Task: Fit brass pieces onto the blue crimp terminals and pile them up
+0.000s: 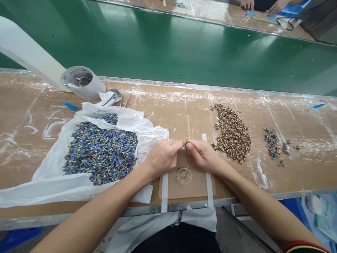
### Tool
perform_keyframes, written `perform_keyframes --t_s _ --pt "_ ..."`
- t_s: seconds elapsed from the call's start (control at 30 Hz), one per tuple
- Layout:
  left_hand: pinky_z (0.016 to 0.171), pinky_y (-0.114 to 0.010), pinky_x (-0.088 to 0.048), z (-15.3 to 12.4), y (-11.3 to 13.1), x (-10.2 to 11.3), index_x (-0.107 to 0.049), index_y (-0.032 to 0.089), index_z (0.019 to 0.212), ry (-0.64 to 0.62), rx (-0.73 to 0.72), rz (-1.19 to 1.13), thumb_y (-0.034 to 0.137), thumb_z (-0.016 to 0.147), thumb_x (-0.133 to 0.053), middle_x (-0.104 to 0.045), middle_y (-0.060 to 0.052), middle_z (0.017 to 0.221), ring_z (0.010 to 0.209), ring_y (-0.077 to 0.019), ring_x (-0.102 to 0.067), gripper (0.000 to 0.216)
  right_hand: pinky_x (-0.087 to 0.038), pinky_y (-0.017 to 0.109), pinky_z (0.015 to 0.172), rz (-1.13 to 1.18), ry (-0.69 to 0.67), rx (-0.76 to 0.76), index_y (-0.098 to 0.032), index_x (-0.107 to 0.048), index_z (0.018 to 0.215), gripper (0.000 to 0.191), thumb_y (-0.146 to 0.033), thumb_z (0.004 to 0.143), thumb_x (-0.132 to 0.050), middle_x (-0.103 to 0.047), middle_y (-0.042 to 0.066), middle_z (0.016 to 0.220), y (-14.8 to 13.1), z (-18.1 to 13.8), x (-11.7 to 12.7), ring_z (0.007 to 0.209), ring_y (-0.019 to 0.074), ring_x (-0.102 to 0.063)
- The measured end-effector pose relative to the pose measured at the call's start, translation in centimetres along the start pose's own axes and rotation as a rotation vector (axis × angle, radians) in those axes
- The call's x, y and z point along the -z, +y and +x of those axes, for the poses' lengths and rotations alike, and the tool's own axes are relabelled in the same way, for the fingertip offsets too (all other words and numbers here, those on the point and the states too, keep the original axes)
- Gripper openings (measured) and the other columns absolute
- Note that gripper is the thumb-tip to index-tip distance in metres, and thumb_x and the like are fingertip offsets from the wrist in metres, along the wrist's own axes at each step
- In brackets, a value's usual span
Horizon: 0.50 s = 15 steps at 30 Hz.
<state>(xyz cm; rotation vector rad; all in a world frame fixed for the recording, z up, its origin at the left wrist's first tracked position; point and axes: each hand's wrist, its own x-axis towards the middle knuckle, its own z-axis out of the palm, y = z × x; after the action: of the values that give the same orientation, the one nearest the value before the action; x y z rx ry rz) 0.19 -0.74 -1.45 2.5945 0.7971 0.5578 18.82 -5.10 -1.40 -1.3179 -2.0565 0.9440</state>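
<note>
Left grip (161,157) and right grip (201,154) are closed, fingertips meeting on a tiny blue component (184,145) held between them, its finer detail too small to make out. Pinch sits just above a cardboard pad (200,186) fixed with white tape strips (164,193). On the pad, directly below the fingers: a clear round dish (184,175) containing thin pale pieces.

Toward left hand: large heap of blue-and-yellow components (100,153) on crumpled white plastic sheeting (50,186), the sheeting running under the left wrist. Just beyond right hand: heap of brown-and-cream parts (233,133). Farther right: smaller scatter of blue parts (272,142).

Cardboard-covered desk (179,112) carries all of this, plus a wide tape roll (84,84) and a blue plastic strip (70,106) at back left. Green panel (168,49) rises behind. Beyond it, a co-worker's hands (260,5) rest at a facing bench.
</note>
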Motion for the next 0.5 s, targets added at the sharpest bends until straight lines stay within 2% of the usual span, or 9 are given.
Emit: perform_keyframes --t_s 0.2,0.5 --pt "0.054 -0.028 -0.037 -0.02 0.22 -0.10 -0.054 0.017 0.075 -0.007 0.002 0.037 0.007 0.075 -0.040 -0.064 -0.003 0.066 0.057 -0.0175 -0.058 0.017 -0.032 0.025 0.058 -0.004 -0.005 -0.009 -0.020 -0.041 0.077 0.031 -0.032 0.102 -0.030 -0.044 -0.002 0.065 -0.41 0.00 0.25 0.059 0.0128 -0.044" --pt "0.051 -0.027 -0.038 -0.11 0.39 0.01 -0.054 0.018 0.078 -0.048 0.026 0.007 0.009 0.076 -0.041 -0.063 -0.002 0.064 0.056 -0.0173 -0.059 0.016 -0.036 0.026 0.061 -0.071 -0.086 -0.049 -0.019 -0.049 0.083 0.032 -0.034 0.102 -0.028 -0.054 0.002 0.070 -0.68 -0.18 0.56 0.063 0.0145 -0.050"
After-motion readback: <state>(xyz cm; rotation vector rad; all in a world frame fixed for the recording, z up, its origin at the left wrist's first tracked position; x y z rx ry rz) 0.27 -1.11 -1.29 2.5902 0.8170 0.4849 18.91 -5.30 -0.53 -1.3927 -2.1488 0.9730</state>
